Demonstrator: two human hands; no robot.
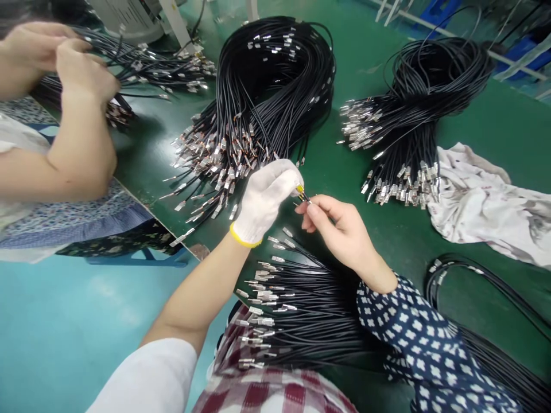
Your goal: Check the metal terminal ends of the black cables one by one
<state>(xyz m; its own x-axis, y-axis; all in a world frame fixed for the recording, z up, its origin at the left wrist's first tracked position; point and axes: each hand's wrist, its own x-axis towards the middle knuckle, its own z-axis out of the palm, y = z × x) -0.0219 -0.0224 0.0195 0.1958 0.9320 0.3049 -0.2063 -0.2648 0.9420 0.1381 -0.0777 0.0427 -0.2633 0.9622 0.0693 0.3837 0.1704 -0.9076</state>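
My left hand [267,198], in a white knit glove with a yellow cuff, is closed in a pinch at the end of a black cable [306,198]. A small yellow piece [300,188] shows at its fingertips; its kind I cannot make out. My bare right hand [338,229] pinches the same short black length from the other side, thumb against fingers. Below both hands lies a spread bundle of black cables [318,310] with silvery metal terminals pointing left. Just beyond them sits a large looped bundle of black cables [279,103], terminals toward me.
Another coiled cable bundle [430,103] lies at the right on the green table [365,51], beside a crumpled white cloth [486,201]. More cables [495,355] run along the lower right. At the left, a co-worker's hands [81,69] are over further cables [159,66].
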